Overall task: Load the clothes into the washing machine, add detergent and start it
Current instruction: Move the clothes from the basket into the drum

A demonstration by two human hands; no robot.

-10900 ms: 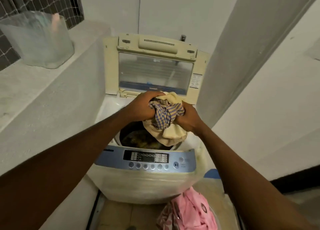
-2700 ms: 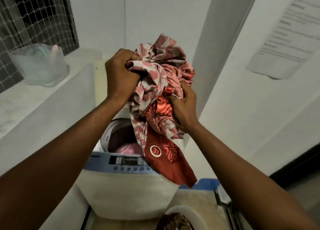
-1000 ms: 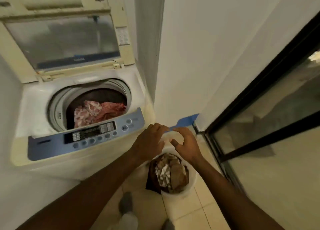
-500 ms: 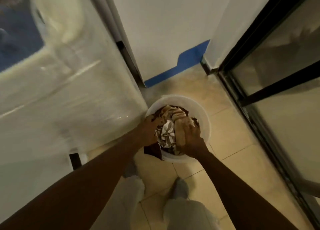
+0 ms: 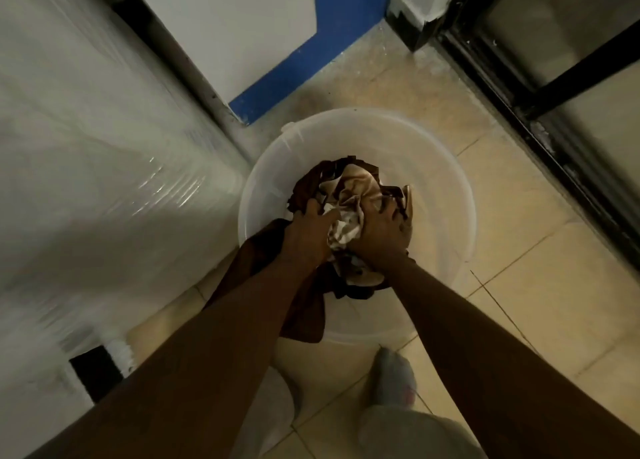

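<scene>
A bundle of brown and cream clothes [image 5: 349, 188] lies in a translucent white bucket [image 5: 433, 181] on the tiled floor. My left hand [image 5: 306, 231] grips the bundle's left side, with a dark brown piece trailing over the bucket's near rim. My right hand [image 5: 381, 235] is closed on the cream part from the right. The washing machine [image 5: 86, 153] shows only its plastic-wrapped white side at the left; its drum and panel are out of view.
A black-framed glass sliding door [image 5: 571, 88] runs along the right. A white wall with a blue skirting strip [image 5: 304, 56] stands behind the bucket. My feet in grey socks [image 5: 394, 379] are on the beige tiles just before the bucket.
Since half a second ago I have bent closer to the bucket and both hands have closed tighter on the brown and cream clothes. Earlier, the red patterned cloth went into the drum.
</scene>
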